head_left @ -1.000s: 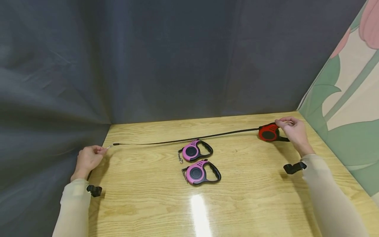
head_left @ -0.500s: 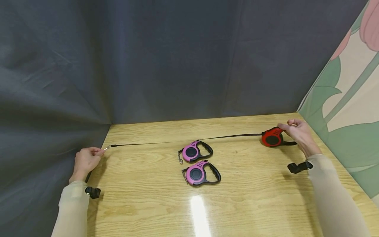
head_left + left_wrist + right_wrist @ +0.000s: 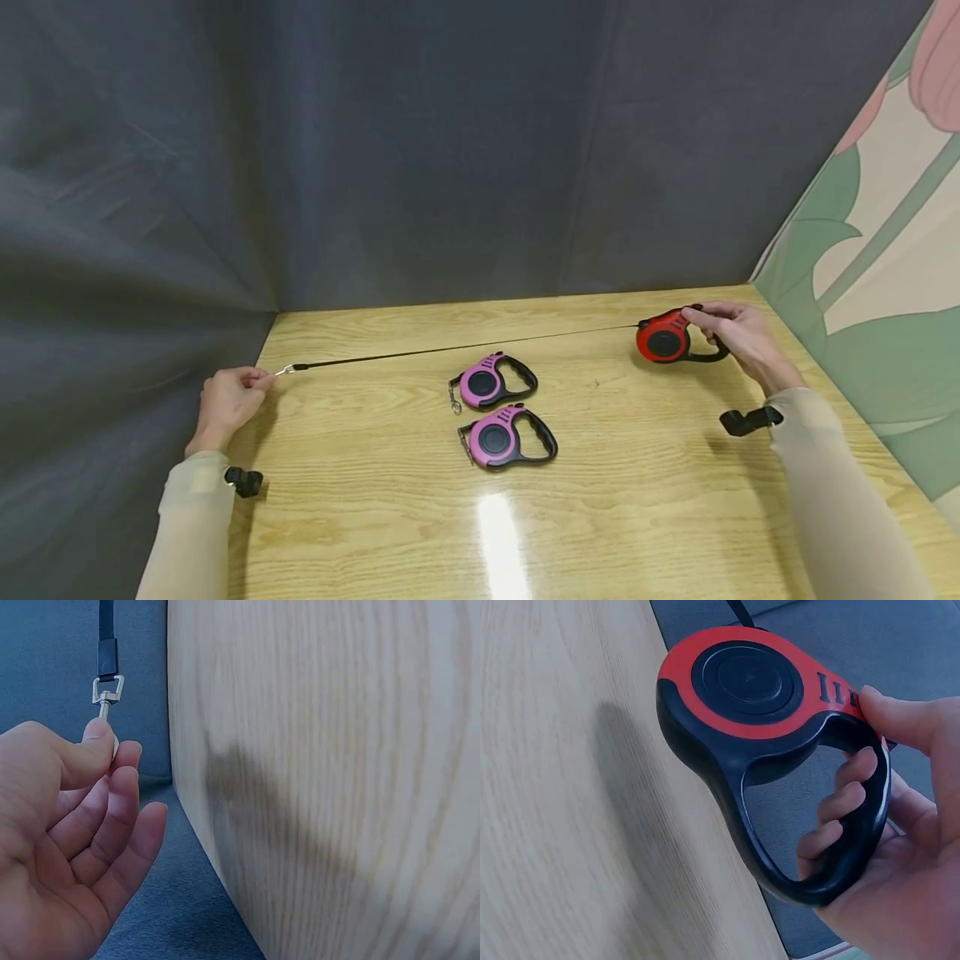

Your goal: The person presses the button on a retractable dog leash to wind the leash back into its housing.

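Observation:
A red and black retractable dog leash (image 3: pixel 663 343) is held above the table at the right by my right hand (image 3: pixel 738 337). In the right wrist view the fingers curl through the loop of its black handle (image 3: pixel 866 829), and the thumb lies on the red casing. From the casing a black strap (image 3: pixel 450 348) runs taut leftward across the table. At its far end my left hand (image 3: pixel 231 402) pinches the metal snap hook (image 3: pixel 107 697) between thumb and forefinger. Part of the hook is hidden by the fingers.
Two pink and black retractable leashes, one farther back (image 3: pixel 482 383) and one nearer (image 3: pixel 493 440), lie mid-table below the strap. Dark fabric (image 3: pixel 435 167) hangs behind and at the left of the wooden table (image 3: pixel 360 517). A flowered panel (image 3: pixel 892 333) borders the right side.
My right hand and the red leash dipped down and right, then came up and left. The strap looked flat and is now seen thin. My left hand shifted only slightly.

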`<state>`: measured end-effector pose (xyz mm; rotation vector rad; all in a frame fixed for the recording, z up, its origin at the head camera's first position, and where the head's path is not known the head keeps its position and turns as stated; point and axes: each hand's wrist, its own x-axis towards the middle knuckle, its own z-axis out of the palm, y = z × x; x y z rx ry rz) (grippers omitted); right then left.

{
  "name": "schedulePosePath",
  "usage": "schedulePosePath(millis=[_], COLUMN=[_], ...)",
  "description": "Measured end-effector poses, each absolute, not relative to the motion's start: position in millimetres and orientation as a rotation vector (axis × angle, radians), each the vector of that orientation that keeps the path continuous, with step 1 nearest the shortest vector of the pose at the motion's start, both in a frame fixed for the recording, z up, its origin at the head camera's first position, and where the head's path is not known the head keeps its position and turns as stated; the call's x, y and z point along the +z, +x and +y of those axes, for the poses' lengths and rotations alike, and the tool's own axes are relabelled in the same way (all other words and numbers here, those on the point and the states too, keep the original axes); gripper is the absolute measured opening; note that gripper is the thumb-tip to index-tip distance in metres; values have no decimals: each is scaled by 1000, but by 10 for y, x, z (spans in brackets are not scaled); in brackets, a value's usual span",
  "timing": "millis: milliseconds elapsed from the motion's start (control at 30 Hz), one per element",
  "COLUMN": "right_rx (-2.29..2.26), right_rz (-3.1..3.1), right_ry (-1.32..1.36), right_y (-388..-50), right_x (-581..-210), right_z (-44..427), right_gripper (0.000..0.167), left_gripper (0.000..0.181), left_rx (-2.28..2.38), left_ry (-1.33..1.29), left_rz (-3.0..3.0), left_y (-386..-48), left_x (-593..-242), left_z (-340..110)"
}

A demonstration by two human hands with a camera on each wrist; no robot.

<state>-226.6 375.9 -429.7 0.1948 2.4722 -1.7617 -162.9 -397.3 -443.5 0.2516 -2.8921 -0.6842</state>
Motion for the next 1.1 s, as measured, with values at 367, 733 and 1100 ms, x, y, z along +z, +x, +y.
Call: schedulePosePath(millis=[367,733,1100], right_rx=[-1728,-1638,-1639], right_rz=[2484,2531,2516], right_ry=[174,121,105], right_y=[-2253,-2227,-2225], right_x=[-4279,-4311,-4292], right_z=[3762,3735,3714], right_gripper=[19,26,24], left_gripper=[30,34,33], left_rx=[-747,-789,-806], left_ry=[244,257,243], left_rz=[-2892,-2910,-2895], left_y=[-1610,-1602,-1621], left_x=[-4465,-4475,-4484], left_z=[-3939,-3884,-3834])
